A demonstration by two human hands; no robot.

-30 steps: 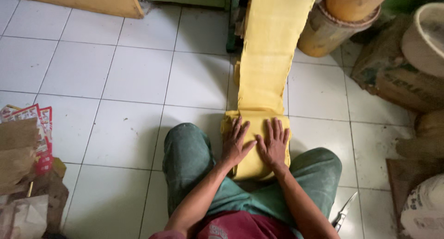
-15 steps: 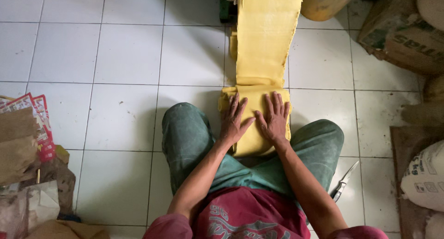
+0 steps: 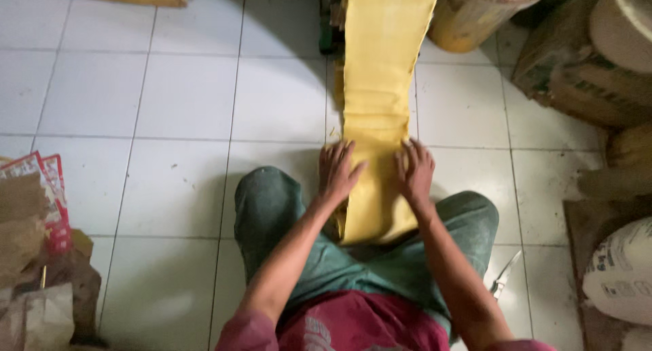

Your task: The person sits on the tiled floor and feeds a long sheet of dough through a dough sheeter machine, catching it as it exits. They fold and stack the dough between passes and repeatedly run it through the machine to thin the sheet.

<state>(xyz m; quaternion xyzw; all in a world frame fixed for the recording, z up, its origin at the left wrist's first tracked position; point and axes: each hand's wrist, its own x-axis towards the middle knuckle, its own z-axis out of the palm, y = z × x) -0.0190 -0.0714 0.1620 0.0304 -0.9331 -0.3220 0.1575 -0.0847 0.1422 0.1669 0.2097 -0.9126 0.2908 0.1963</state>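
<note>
Your left hand and right hand lie flat and open on the long yellow sheet, one on each side edge, gripping nothing. The sheet runs straight up from your lap to the top middle of the frame, over the white tile floor. Both hands are just as near

Long yellow dough sheet flat on floor, near end folded.

A long dough sheet runs down the floor to the person's lap. The left hand and right hand rest on its two edges. Sacks lie right, paper bags left.
</note>
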